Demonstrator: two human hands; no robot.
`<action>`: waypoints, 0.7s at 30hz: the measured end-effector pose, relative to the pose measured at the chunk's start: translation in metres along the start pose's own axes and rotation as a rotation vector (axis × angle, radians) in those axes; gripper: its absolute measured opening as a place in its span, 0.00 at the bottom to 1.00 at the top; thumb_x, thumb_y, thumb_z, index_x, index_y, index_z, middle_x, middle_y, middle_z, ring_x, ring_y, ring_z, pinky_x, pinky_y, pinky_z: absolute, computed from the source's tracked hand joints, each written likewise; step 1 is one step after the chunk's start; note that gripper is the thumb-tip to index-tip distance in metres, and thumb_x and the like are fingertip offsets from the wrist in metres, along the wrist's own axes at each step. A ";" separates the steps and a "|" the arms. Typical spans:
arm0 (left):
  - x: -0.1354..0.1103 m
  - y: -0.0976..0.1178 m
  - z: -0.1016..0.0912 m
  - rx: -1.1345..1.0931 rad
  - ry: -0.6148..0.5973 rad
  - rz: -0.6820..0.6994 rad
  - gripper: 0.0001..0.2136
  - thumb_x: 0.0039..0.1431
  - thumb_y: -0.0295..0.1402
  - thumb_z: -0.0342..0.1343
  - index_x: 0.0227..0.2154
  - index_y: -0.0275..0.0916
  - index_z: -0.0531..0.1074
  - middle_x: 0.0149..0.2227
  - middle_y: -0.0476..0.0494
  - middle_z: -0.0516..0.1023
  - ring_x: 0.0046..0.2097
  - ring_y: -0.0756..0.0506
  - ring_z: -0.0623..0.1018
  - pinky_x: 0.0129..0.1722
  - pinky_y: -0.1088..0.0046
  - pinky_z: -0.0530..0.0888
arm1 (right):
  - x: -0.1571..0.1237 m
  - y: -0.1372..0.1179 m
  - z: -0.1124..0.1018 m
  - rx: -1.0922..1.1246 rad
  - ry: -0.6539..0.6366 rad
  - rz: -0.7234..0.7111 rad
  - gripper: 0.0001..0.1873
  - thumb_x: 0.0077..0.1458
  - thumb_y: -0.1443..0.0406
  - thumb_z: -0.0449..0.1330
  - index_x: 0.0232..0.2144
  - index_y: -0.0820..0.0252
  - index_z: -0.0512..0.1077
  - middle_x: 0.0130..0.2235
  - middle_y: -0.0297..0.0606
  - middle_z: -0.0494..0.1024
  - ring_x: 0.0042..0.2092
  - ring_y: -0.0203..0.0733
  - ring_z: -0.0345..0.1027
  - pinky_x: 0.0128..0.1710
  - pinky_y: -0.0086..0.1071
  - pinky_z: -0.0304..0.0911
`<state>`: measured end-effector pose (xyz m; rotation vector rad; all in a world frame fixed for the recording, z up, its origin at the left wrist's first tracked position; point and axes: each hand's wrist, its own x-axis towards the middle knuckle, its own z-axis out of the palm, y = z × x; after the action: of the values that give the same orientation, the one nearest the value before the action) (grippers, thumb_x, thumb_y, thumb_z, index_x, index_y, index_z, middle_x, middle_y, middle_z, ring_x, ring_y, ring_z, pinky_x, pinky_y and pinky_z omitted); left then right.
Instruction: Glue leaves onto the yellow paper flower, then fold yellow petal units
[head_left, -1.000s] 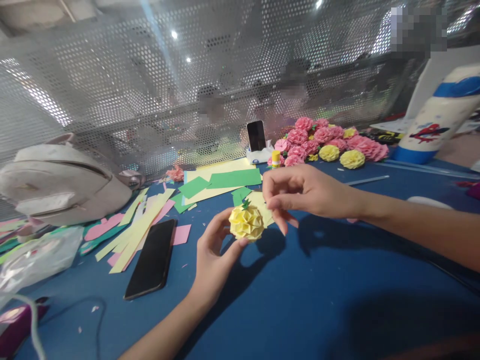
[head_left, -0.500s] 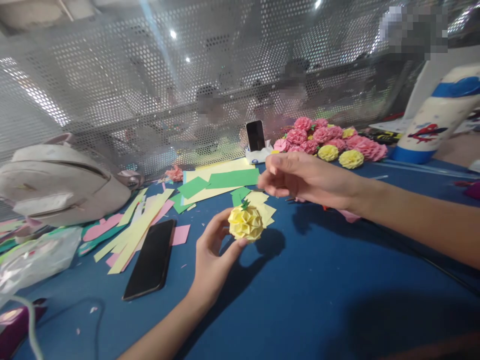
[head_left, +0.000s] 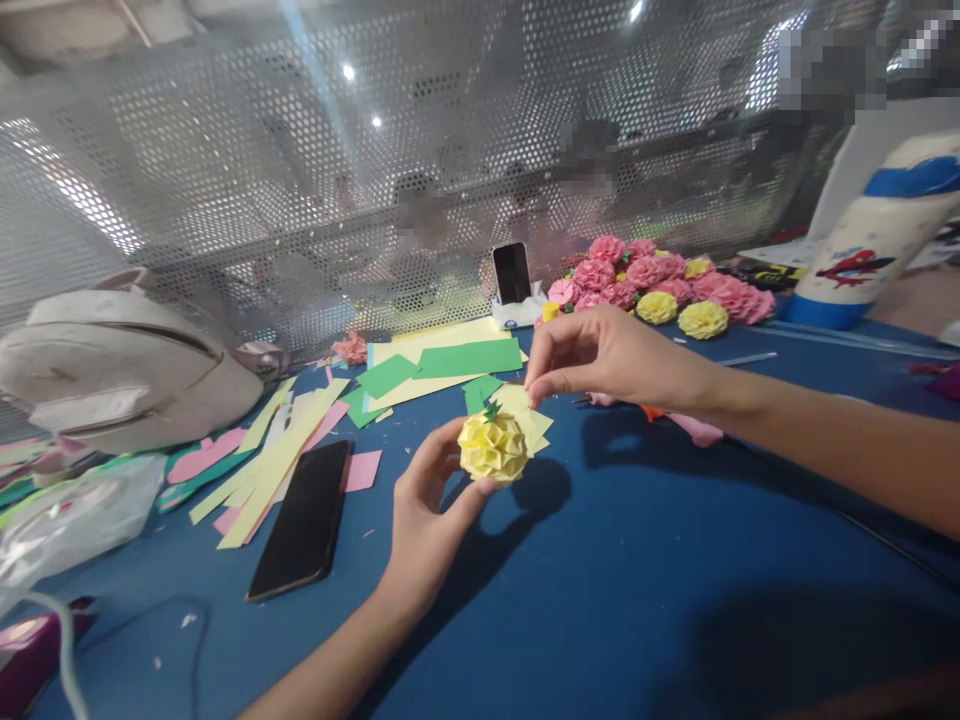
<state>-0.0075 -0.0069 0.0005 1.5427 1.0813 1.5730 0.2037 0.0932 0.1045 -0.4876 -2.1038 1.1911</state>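
Note:
My left hand (head_left: 431, 500) grips a yellow paper flower ball (head_left: 493, 447) from the left side, thumb below and fingers behind. A small green paper tuft (head_left: 491, 411) sticks out of its top. To the upper right of the ball, my right hand (head_left: 581, 355) is pinched, thumb and forefinger tips together and pointing down-left. Whatever lies between those tips, if anything, is too small to make out. Beyond the ball lie pale yellow paper pieces (head_left: 537, 428), close to the right fingertips in view; whether they touch cannot be told.
Green paper (head_left: 472, 357) and yellow strips (head_left: 289, 460) lie on the blue table (head_left: 600, 600). A black phone (head_left: 304, 525) rests left of my left hand. Pink paper flowers (head_left: 645, 270), a bottle (head_left: 870, 235), a propped phone (head_left: 511, 273) and a bag (head_left: 135, 360) stand farther back.
My right hand has turned, its fingertips swinging down toward the ball and closing into a pinch. The left hand and the flower ball have hardly moved.

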 end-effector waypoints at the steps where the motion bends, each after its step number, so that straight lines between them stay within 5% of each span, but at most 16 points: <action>1: 0.000 0.000 0.000 -0.001 -0.002 0.002 0.18 0.57 0.38 0.67 0.51 0.47 0.74 0.52 0.47 0.77 0.50 0.45 0.77 0.50 0.73 0.74 | 0.000 0.000 -0.001 -0.023 0.013 -0.005 0.10 0.49 0.60 0.72 0.27 0.61 0.78 0.29 0.34 0.80 0.31 0.35 0.72 0.29 0.28 0.64; 5: 0.001 -0.003 -0.001 -0.006 -0.004 0.004 0.18 0.58 0.37 0.67 0.51 0.49 0.74 0.52 0.48 0.77 0.51 0.46 0.76 0.50 0.74 0.74 | -0.002 -0.004 -0.007 -0.163 -0.014 -0.035 0.05 0.55 0.63 0.66 0.32 0.58 0.81 0.33 0.33 0.82 0.34 0.35 0.74 0.31 0.28 0.65; 12: -0.001 -0.004 -0.001 -0.009 -0.003 0.008 0.18 0.58 0.37 0.67 0.51 0.48 0.74 0.52 0.48 0.77 0.50 0.46 0.76 0.50 0.74 0.74 | -0.011 -0.016 -0.010 -0.463 -0.020 -0.102 0.11 0.60 0.67 0.58 0.39 0.59 0.82 0.35 0.35 0.83 0.28 0.31 0.70 0.30 0.28 0.64; 17: 0.000 -0.003 -0.001 -0.010 -0.003 0.006 0.18 0.58 0.37 0.67 0.51 0.49 0.75 0.52 0.49 0.77 0.50 0.47 0.76 0.49 0.74 0.74 | -0.015 -0.022 -0.010 -0.520 0.006 -0.102 0.05 0.56 0.65 0.66 0.28 0.60 0.80 0.28 0.32 0.81 0.27 0.32 0.70 0.27 0.28 0.62; 21: 0.000 -0.003 -0.001 -0.012 -0.008 0.000 0.18 0.58 0.38 0.67 0.51 0.50 0.74 0.52 0.49 0.77 0.51 0.46 0.76 0.50 0.74 0.74 | -0.015 -0.023 -0.011 -0.514 0.007 -0.081 0.14 0.57 0.60 0.67 0.23 0.60 0.73 0.23 0.30 0.76 0.24 0.31 0.66 0.25 0.28 0.58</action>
<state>-0.0083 -0.0057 -0.0020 1.5392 1.0656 1.5692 0.2219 0.0792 0.1225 -0.6228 -2.3962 0.5903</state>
